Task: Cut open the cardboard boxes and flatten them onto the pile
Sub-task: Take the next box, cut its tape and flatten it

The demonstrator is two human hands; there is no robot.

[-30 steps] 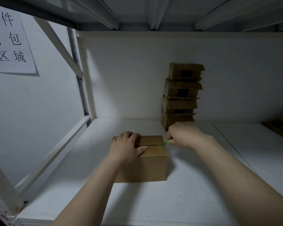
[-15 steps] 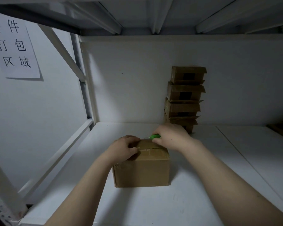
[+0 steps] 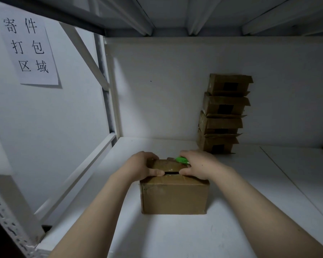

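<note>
We are standing the cardboard box (image 3: 174, 196) on the white shelf (image 3: 175, 237), just in front of us, with both hands on its top. Our left hand (image 3: 140, 167) is curling over the far flap (image 3: 168, 164), thumb tucked into the dark slit where the seam is parting. Our right hand (image 3: 199, 165) is pressing its thumb at the same slit while its fingers are closed around the green cutter (image 3: 182, 159); whether the blade is out we cannot tell. That is the worry: we are prying with a hand that is carrying a knife, and a slip could be sending the edge toward the left fingers close beside it. Uncut tape may also be making the flap tear, or the box skid. The pile of boxes (image 3: 223, 116) is leaning at the back wall and looking ready to topple.
</note>
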